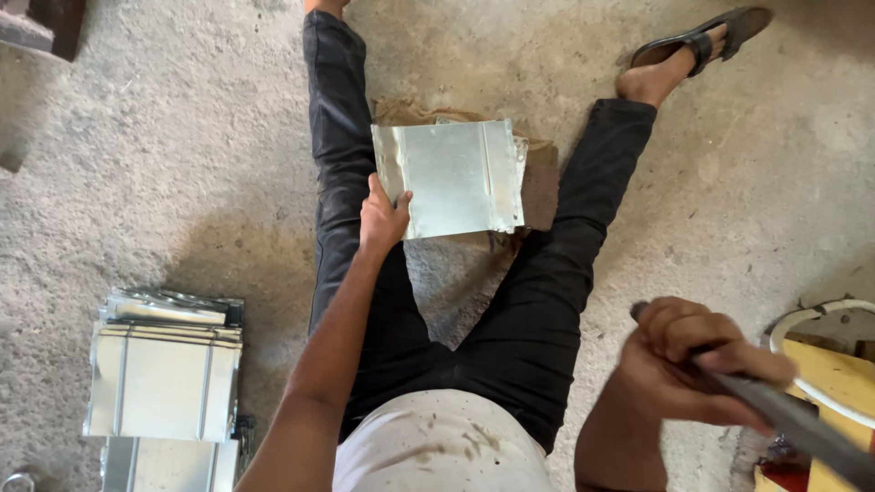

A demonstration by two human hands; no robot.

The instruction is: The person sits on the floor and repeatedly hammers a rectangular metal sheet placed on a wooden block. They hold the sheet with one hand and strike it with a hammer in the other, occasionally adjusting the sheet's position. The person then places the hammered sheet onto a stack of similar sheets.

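I sit on the concrete floor with my legs spread. A shiny folded metal sheet (pixel 451 178) lies between my legs on a brown block (pixel 540 187). My left hand (pixel 383 217) grips the sheet's lower left corner, thumb on top. My right hand (pixel 706 364) is raised at the lower right, closed around the dark handle of a metal tool (pixel 802 424) that runs off the frame's right edge; its head is hidden.
A stack of similar folded metal sheets (pixel 164 364) lies on the floor at my left. A white-rimmed yellow object (pixel 834 364) sits at the right edge. A dark object (pixel 46 23) stands at the top left corner.
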